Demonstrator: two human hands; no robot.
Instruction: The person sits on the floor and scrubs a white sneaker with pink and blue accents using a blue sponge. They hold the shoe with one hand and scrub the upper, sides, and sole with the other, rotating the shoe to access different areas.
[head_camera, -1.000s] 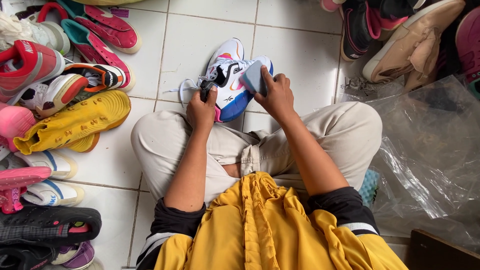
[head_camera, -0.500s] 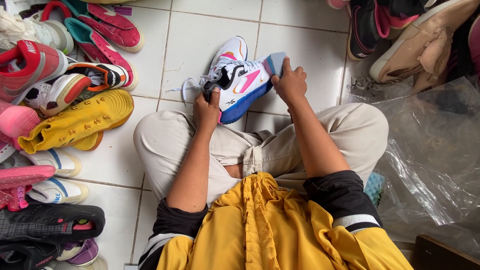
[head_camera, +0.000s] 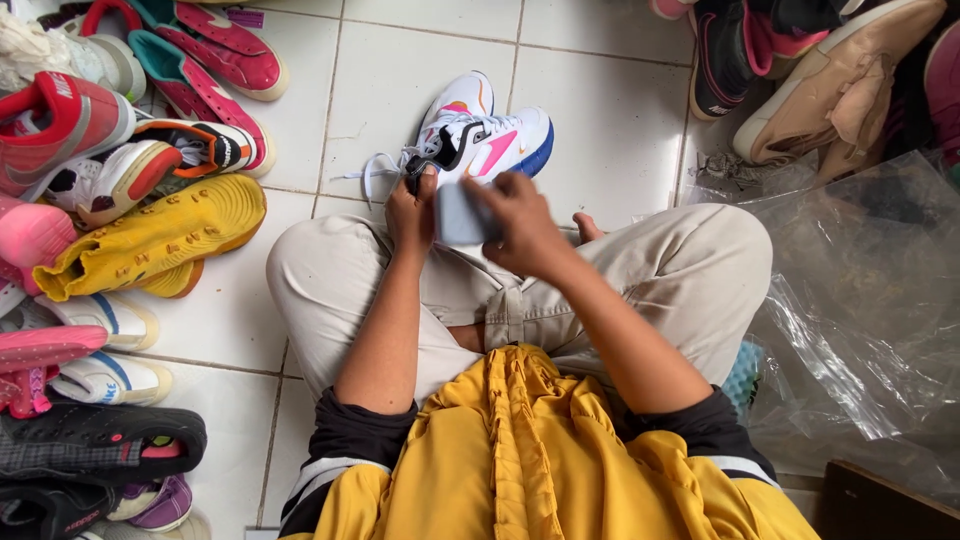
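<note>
I sit cross-legged on a white tiled floor (head_camera: 600, 90). A white sneaker (head_camera: 480, 135) with pink, black and blue parts rests past my knees, its laces trailing left. My left hand (head_camera: 411, 215) grips the sneaker at its heel end. My right hand (head_camera: 515, 225) holds a pale grey-blue sponge block (head_camera: 455, 215) pressed against the near side of the shoe, just beside my left hand. The shoe's heel is hidden behind both hands.
A heap of shoes lies along the left: a yellow one (head_camera: 150, 240), red and pink ones (head_camera: 190, 70), black sandals (head_camera: 100, 440). More shoes (head_camera: 830, 80) sit at the top right. Crumpled clear plastic (head_camera: 860, 300) covers the right. A blue textured sponge (head_camera: 742, 375) lies by my right thigh.
My right hand has slid the sponge from the sneaker's toe end back toward me to its heel side, next to my left hand. The left hand has kept its hold.
</note>
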